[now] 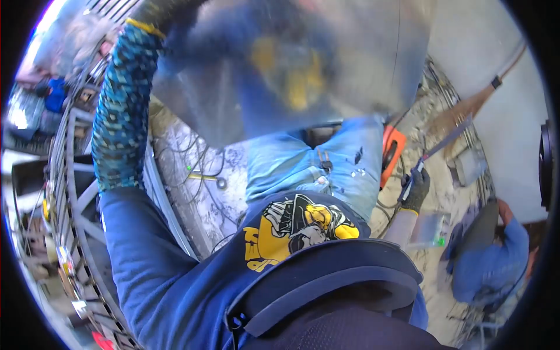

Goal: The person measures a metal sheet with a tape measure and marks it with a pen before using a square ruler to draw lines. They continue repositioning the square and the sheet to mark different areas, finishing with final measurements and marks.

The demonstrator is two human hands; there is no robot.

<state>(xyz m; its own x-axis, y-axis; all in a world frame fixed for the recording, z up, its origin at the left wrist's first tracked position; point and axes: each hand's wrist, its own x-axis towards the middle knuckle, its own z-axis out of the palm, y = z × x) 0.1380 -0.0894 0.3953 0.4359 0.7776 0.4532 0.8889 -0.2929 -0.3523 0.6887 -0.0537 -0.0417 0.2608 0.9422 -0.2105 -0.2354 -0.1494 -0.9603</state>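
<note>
"Above the jeans (315,166), what's that?"

"A shiny sheet (361,64); the left hand (177,10) is at its edge, grip unclear."

"The right hand (418,184)?"

"Closed around a long, narrow tool (448,140), near the orange handle (394,151)."

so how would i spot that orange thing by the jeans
Find the blue jeans in the middle. Just outside the right leg, between it and the dark-gloved right hand, is the orange thing. Bright orange sets it apart from the pale floor.
</note>
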